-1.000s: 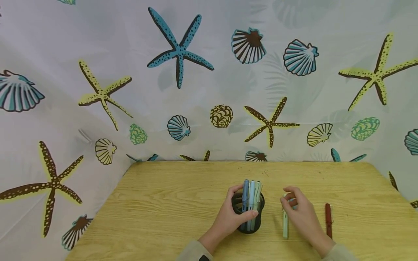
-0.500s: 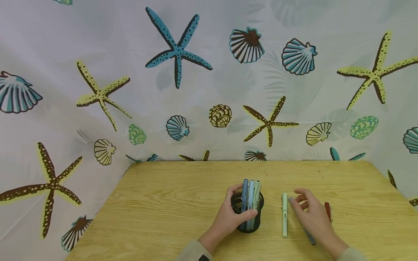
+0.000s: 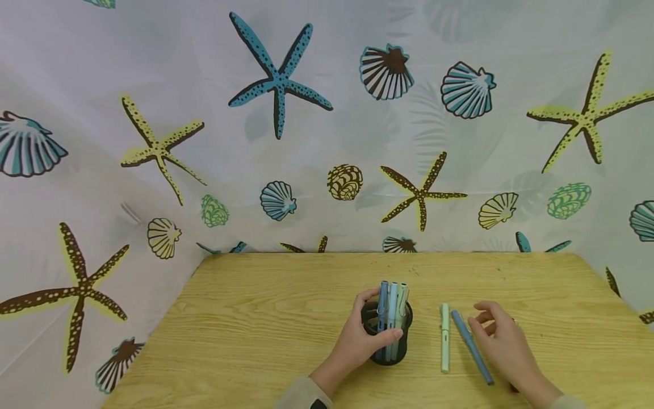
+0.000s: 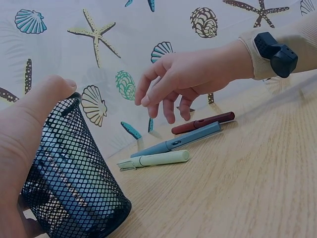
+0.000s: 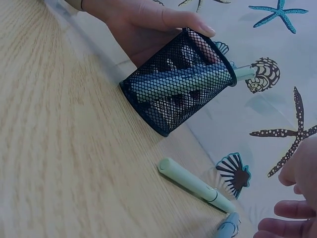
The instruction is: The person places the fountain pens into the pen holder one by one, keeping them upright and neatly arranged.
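Gripping the black mesh pen cup (image 3: 386, 335), the left hand (image 3: 357, 341) has its thumb and fingers curled round the wall, holding it upright on the wooden table (image 3: 255, 318). Three pens stand inside: blue, pale blue, pale green, caps up above the rim.

Right hand (image 3: 503, 346) hovers low over the table to the right of the cup, fingers loosely curled and spread, holding nothing. Left wrist view shows the fingertips (image 4: 168, 111) hanging just above the loose pens, not touching.

Three loose pens lie flat, well apart from the cup:
- pale green pen (image 3: 445, 337), nearest the cup, running roughly front to back
- blue-grey pen (image 3: 472, 346), just beside it, angled, near end splaying right
- dark red pen (image 4: 203, 122), farthest out, almost wholly hidden under the right hand in the head view

Green and blue-grey sit close at the far ends; cannot tell whether they touch.

Handling, as a judgement: the pens look like light, rigid plastic, smooth-barrelled, prone to roll or skid on the table if nudged. A pinch at mid-barrel between thumb and two fingers looks best for the blue-grey one, closest to the fingertips. The cup looks light and stiff, likely to tip without the steadying hand.
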The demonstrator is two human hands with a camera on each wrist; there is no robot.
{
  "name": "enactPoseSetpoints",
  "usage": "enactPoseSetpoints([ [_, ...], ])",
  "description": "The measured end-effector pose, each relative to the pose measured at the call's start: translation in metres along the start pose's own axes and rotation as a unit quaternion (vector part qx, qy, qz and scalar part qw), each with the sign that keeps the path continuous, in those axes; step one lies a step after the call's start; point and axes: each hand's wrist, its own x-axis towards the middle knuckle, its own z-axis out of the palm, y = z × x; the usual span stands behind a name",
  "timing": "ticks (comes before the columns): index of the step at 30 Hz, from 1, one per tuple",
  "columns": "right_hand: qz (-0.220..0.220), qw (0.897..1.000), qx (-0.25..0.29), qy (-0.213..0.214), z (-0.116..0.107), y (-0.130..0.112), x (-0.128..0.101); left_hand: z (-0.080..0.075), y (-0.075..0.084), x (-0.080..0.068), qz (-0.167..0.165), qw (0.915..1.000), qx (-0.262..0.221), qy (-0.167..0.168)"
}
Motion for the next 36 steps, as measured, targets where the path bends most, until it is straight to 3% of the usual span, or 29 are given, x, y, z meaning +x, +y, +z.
enactPoseSetpoints([
  [22,0.014,0.998,-0.057,-0.019,-0.02,0.024,-0.005,0.0,-0.001,0.0,0.004,1.0,-0.001,0.005],
  [31,0.108,0.991,-0.066,-0.045,-0.036,0.035,-0.004,0.0,-0.001,0.0,0.003,1.0,-0.003,0.004],
  [36,0.131,0.986,-0.076,-0.074,-0.041,0.039,-0.002,0.001,-0.002,0.001,0.003,1.0,-0.007,0.002],
])
